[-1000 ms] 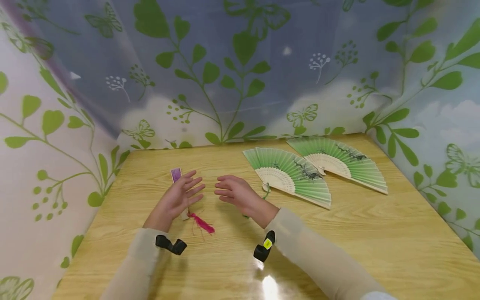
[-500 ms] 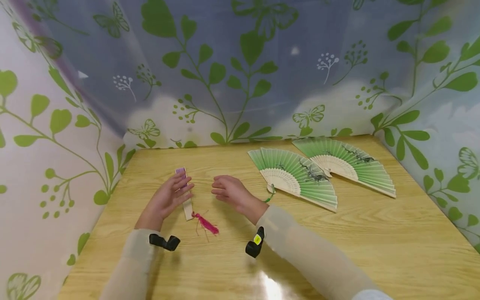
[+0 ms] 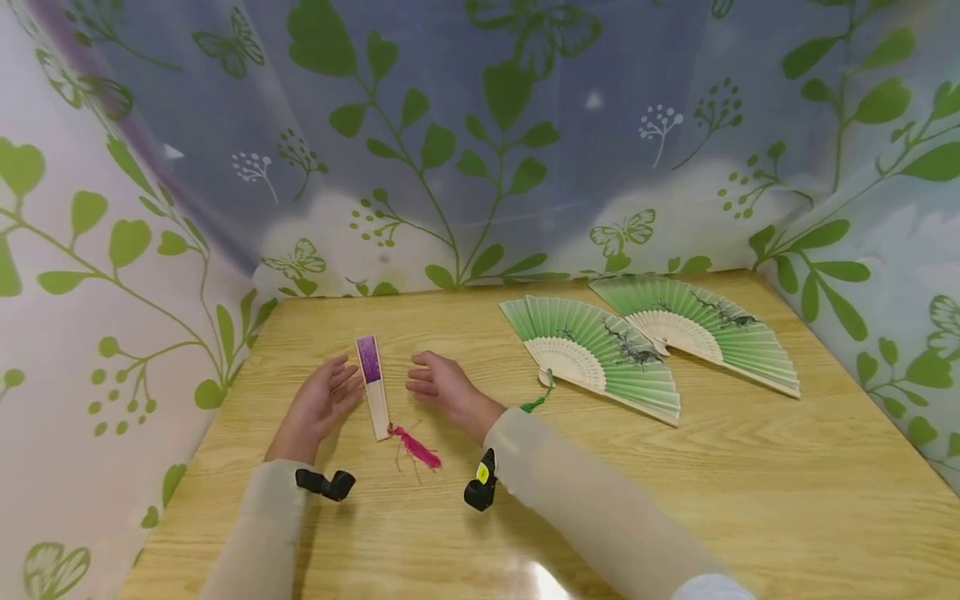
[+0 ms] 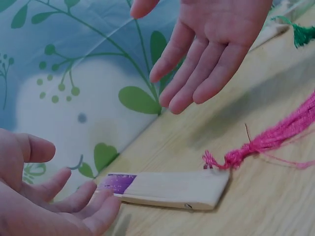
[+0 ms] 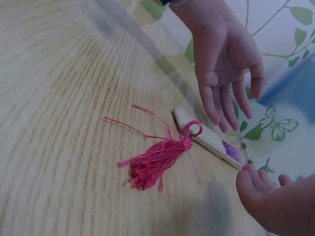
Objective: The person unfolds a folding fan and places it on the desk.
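Observation:
A folded hand fan (image 3: 377, 406) with a purple section and pale wooden sticks lies on the table, its pink tassel (image 3: 418, 450) trailing to the right. My left hand (image 3: 318, 404) is just left of the fan, fingers loosely extended and nothing held. On the other side my right hand (image 3: 448, 390) hovers, fingers relaxed, a gap between it and the fan. The left wrist view shows the fan (image 4: 170, 189) near the left fingertips; whether they touch it I cannot tell. In the right wrist view the tassel (image 5: 160, 160) lies on the wood.
Two spread green fans lie at the right: the nearer fan (image 3: 637, 367) has a green tassel (image 3: 536, 405), and the farther fan (image 3: 750, 342) sits behind it. A leaf-patterned cloth (image 3: 420, 208) rises behind the wooden table (image 3: 675, 500) and along both sides.
My left hand has drawn back to the left, uncovering the folded fan. The right hand has moved left towards it. The view has shifted slightly; the fans lie where they were.

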Tool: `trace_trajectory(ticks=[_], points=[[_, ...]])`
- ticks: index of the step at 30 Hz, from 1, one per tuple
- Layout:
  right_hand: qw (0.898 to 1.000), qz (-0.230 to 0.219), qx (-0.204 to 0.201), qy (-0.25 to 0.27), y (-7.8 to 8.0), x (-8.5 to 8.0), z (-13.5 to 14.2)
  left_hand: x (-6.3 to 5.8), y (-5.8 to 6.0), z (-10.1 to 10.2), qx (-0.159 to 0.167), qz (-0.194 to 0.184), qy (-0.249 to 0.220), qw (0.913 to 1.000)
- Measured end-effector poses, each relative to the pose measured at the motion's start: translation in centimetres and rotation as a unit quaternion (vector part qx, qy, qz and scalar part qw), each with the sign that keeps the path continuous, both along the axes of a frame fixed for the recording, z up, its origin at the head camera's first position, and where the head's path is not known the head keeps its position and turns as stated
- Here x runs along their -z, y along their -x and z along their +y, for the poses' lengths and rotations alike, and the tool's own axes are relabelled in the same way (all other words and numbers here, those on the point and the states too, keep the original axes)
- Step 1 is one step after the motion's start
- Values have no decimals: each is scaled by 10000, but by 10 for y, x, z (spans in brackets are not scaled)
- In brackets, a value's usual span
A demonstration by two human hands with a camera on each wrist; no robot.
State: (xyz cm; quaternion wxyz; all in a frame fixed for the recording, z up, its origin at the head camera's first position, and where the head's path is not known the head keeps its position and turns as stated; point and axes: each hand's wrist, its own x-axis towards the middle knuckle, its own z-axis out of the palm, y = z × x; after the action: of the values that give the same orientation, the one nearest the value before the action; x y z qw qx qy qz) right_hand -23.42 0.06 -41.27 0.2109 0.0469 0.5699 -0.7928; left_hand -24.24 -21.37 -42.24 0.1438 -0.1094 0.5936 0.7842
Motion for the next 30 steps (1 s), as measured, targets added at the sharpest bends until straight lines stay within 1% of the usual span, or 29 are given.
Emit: trace_trajectory(ticks=[3,6,11,14,17,19,21,22,23,24,25,26,28,29,30], points=[[9999,-80,-64,17,3,5,-10,1,-3,-4,-73,-31,196,9998],[9998,-175,-124,43,6,9,-17,1,-5,-2,-114,-2,307,9995],[9993,-325,-39,177,11,16,-26,2,-6,4,-241,-41,213,9995],[9992,-350,-90,167,12,19,-30,2,-8,5,-307,-119,131,9994],[9994,-270,-204,51,13,21,-32,3,-11,5,-369,-168,157,9991],[9995,-121,-258,-129,14,22,-33,2,-11,5,-379,-174,271,9988],[9985,123,-290,-458,15,23,-34,1,-9,3,-419,-187,427,9980],[9965,283,-280,-735,16,24,-36,1,-6,2,-434,-206,510,9975],[9924,463,-297,-1100,16,24,-37,0,-3,1,-440,-233,617,9969],[9859,650,-301,-1511,16,24,-38,0,0,0,-422,-254,730,9961],[9770,850,-305,-1930,16,23,-40,0,4,-1,-415,-280,841,9952],[9666,1032,-287,-2330,15,23,-43,0,8,-3,-389,-294,970,9941],[9421,1358,-250,-3056,13,22,-48,-1,17,-5,-355,-334,1167,9920],[9317,1496,-263,-3300,12,21,-50,-1,21,-6,-331,-337,1257,9909],[9238,1591,-266,-3471,11,21,-53,-1,25,-6,-296,-333,1323,9902]])
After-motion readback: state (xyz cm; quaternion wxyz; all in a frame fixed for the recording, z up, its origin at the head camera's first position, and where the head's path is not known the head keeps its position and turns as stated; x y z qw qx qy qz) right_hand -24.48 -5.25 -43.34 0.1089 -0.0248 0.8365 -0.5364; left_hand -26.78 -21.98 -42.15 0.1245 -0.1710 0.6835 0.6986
